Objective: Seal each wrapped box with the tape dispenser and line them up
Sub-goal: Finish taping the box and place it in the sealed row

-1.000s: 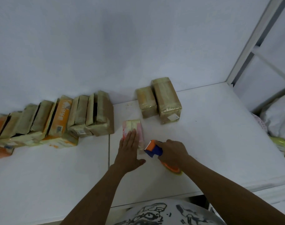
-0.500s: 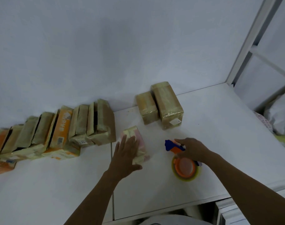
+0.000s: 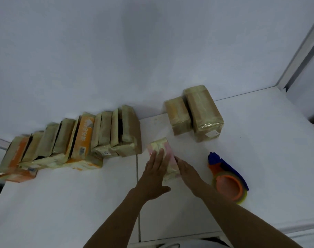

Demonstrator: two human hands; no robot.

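A small pale pink-and-yellow wrapped box (image 3: pixel 158 145) lies on the white table (image 3: pixel 259 140) near the middle. My left hand (image 3: pixel 155 173) lies flat on its top with straight fingers. My right hand (image 3: pixel 189 171) presses against the box's right side, fingers extended. The orange and blue tape dispenser (image 3: pixel 226 179) lies on the table to the right of my right hand, untouched. A row of several wrapped boxes (image 3: pixel 81 138) leans along the wall at the left.
Two tan wrapped boxes (image 3: pixel 195 113) stand side by side at the back near the wall. A seam between two tabletops (image 3: pixel 137 203) runs under my left arm. A white frame post (image 3: pixel 302 43) rises at the right.
My right hand set the tape dispenser down on the table and moved left to the small box's side. The left hand stayed on the box's top.
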